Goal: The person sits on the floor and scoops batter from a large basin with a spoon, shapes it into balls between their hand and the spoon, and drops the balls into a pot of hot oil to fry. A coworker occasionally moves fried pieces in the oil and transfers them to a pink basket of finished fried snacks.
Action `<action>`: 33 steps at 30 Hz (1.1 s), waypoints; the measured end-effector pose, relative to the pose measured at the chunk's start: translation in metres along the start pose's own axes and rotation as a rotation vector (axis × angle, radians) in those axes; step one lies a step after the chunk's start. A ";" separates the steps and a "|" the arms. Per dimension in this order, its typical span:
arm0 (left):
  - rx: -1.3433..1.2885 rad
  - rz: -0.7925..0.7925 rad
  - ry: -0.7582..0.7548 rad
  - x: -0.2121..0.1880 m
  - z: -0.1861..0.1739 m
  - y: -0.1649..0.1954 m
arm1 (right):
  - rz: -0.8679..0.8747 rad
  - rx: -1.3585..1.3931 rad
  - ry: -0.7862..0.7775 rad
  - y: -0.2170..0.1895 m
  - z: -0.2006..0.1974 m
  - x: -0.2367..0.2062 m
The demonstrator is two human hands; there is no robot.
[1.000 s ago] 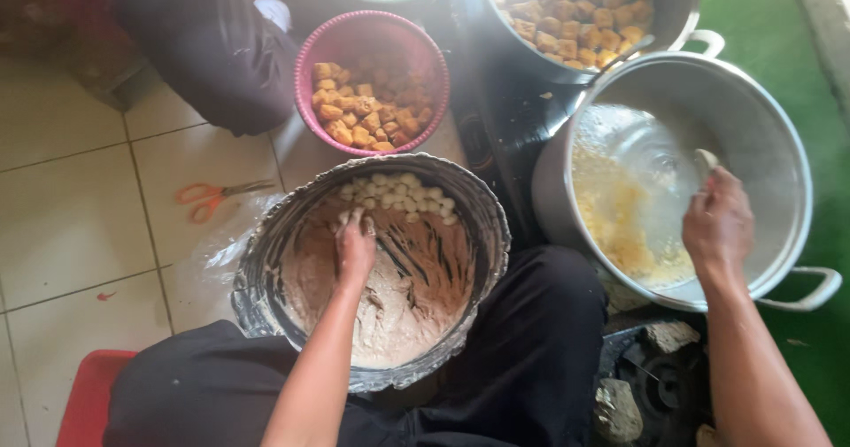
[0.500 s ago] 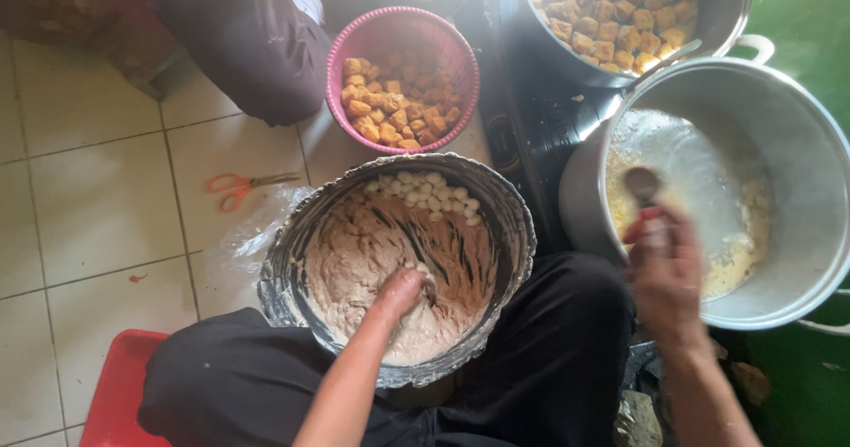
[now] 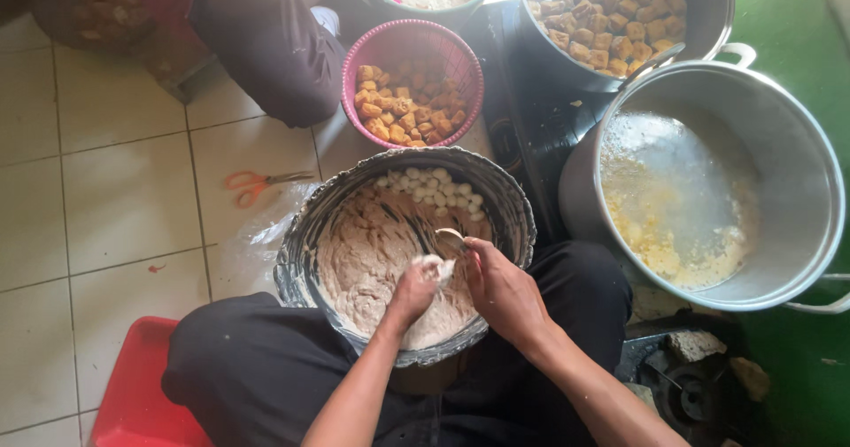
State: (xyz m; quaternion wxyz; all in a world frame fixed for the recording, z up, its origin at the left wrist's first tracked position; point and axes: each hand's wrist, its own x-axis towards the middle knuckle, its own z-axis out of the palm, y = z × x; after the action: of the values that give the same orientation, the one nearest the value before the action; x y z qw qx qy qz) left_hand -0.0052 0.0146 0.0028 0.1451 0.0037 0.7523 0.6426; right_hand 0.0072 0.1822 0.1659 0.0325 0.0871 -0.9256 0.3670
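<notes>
A dented metal basin (image 3: 301,261) rests between my knees, holding pale brownish paste (image 3: 372,261) and several small white balls (image 3: 438,190) along its far side. My left hand (image 3: 416,289) is closed around a lump of paste that squeezes out at the top of the fist. My right hand (image 3: 500,288) holds a metal spoon (image 3: 450,237) right against that lump, over the basin. Both hands are smeared with paste.
A large steel pot (image 3: 797,173) with yellowish liquid stands at the right. A pink basket (image 3: 363,57) of fried brown cubes and a second pot (image 3: 708,4) of cubes sit beyond. Orange scissors (image 3: 257,181) lie on white tiles; a red stool (image 3: 133,394) lower left. Another person's leg (image 3: 266,49) is at the top.
My right hand came from the steel pot over to the basin with the spoon. My left hand scooped up paste and closed on it.
</notes>
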 end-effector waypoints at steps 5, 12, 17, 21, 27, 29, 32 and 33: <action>-0.052 -0.138 0.113 -0.007 -0.009 0.067 | -0.016 -0.239 -0.007 -0.012 0.003 -0.008; -0.036 -0.001 0.144 -0.014 -0.010 0.117 | -0.047 -0.253 0.019 -0.015 0.010 -0.011; 0.056 -0.008 0.152 -0.010 -0.005 0.105 | -0.003 -0.222 0.018 -0.021 0.010 -0.016; 0.082 -0.037 0.141 -0.008 -0.002 0.097 | 0.049 -0.153 0.003 -0.024 0.008 -0.014; 0.105 -0.031 0.171 -0.006 0.004 0.089 | 0.064 -0.036 0.012 -0.019 0.009 -0.015; 0.050 0.000 0.174 -0.006 0.005 0.088 | 0.115 -0.008 -0.013 -0.018 0.010 -0.014; 0.076 0.017 0.200 -0.002 0.008 0.084 | 0.239 0.101 -0.075 -0.015 0.010 -0.011; 0.102 0.020 0.210 0.000 0.010 0.082 | 0.308 0.174 -0.103 -0.014 0.010 -0.010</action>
State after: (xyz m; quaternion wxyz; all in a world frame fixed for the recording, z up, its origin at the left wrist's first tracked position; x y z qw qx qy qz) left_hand -0.0175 0.0387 0.0811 0.0586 -0.0487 0.7950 0.6018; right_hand 0.0200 0.1670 0.1670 -0.0792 -0.0346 -0.8932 0.4413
